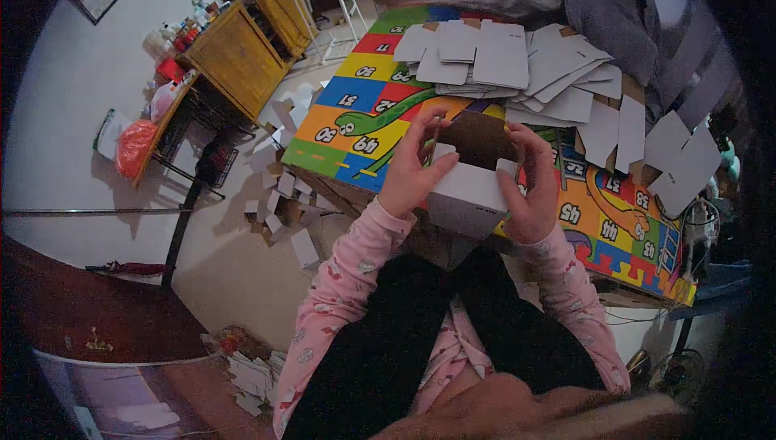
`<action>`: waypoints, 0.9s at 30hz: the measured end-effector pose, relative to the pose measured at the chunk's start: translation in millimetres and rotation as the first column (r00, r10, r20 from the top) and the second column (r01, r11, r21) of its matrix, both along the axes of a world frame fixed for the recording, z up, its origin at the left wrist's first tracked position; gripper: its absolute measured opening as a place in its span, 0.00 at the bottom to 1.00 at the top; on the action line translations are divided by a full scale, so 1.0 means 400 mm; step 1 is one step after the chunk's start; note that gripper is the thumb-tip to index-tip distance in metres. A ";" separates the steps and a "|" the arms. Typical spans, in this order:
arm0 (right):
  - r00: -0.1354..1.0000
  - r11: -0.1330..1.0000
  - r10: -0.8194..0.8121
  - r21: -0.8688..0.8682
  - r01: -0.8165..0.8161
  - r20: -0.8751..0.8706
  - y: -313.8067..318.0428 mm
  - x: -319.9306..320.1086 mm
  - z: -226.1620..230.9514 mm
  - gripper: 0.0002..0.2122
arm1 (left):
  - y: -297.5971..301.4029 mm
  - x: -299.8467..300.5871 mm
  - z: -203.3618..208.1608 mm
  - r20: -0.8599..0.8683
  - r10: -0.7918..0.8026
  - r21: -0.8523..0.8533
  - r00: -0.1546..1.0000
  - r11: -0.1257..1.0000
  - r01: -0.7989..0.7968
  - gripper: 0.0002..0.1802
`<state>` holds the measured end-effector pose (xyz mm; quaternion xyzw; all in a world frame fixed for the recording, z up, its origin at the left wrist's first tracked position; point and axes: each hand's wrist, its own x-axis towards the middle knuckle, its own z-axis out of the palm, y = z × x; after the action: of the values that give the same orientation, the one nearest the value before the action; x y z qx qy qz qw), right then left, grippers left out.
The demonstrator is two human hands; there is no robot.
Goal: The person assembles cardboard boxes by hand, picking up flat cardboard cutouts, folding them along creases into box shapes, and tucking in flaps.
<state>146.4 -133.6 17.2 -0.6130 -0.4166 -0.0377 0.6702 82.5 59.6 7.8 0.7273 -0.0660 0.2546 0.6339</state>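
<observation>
Between my two hands is a small white cardboard box (467,195), brown on the inside, with its top flap standing up on the far side. My left hand (414,171) grips its left side, thumb along the near top edge and fingers at the far corner. On the opposite side my right hand (533,189) holds it with the thumb on the near right corner and fingers curled behind. The box is above the near edge of a table covered with a colourful numbered game mat (368,108). Its underside is hidden.
A pile of flat white cartons (501,56) covers the table's far part, with more unfolded cartons (685,161) at the right. Several folded white boxes (303,247) lie on the floor at the left. Beyond stands a wooden cabinet (238,60); a red plastic bag (135,149) is nearby.
</observation>
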 end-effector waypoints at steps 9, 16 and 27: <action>0.994 0.996 -0.053 -0.067 0.060 0.096 0.001 0.004 0.006 0.26 | -0.006 -0.006 0.020 -0.012 -0.026 0.042 1.000 0.999 0.026 0.36; 0.985 0.992 -0.089 -0.079 0.101 0.147 0.003 0.002 0.011 0.26 | -0.008 -0.006 0.024 -0.048 -0.040 0.027 0.998 0.999 0.041 0.35; 0.992 0.996 -0.074 -0.036 0.078 0.104 0.008 -0.015 0.007 0.28 | 0.000 0.007 0.007 -0.060 -0.067 -0.021 0.996 0.998 0.066 0.36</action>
<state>140.5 -130.3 19.8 -0.6390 -0.4274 -0.0863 0.6337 85.1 59.4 10.4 0.7260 -0.0685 0.2116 0.6507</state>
